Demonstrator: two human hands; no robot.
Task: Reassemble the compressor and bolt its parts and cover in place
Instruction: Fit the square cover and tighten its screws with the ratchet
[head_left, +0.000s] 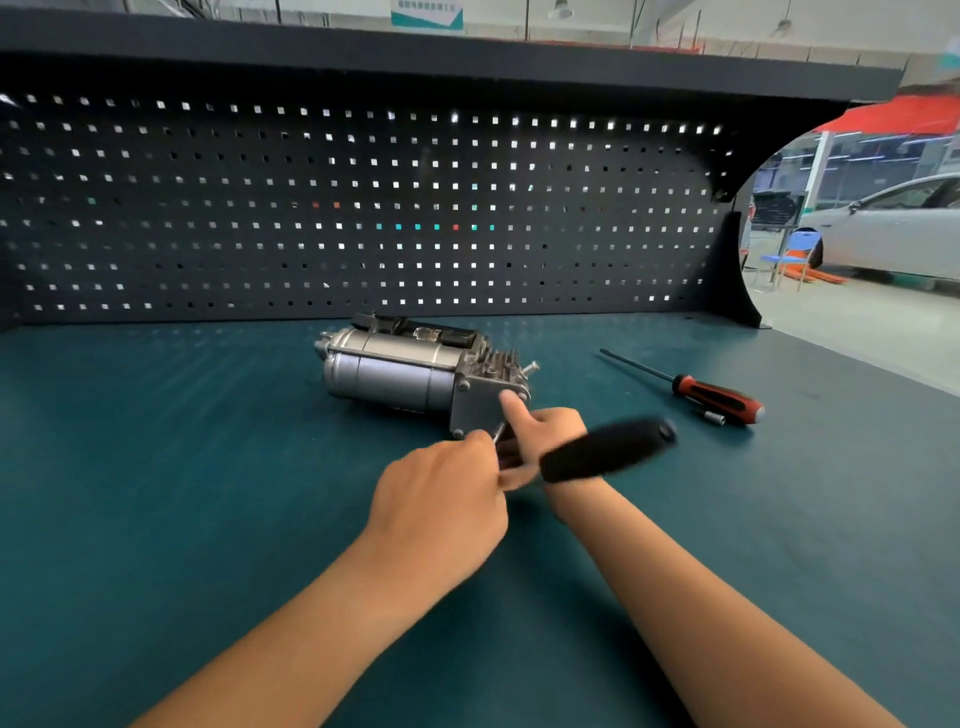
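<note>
The grey metal compressor (395, 369) lies on its side on the green bench mat, its flat square cover (475, 408) facing me with bolts at the corners. A ratchet wrench with a black handle (608, 449) is blurred; its metal shaft runs to the cover's lower edge. My right hand (540, 431) grips the ratchet near its head, the index finger stretched up against the cover. My left hand (441, 499) pinches the ratchet's head end just below the cover. The head and the bolt under it are hidden by my fingers.
A screwdriver with a red and black handle (717, 397) lies to the right on the mat, a small silver socket (711, 417) beside it. A dark pegboard (363, 208) walls off the back of the bench. The bench's right edge (857, 358) borders a workshop floor.
</note>
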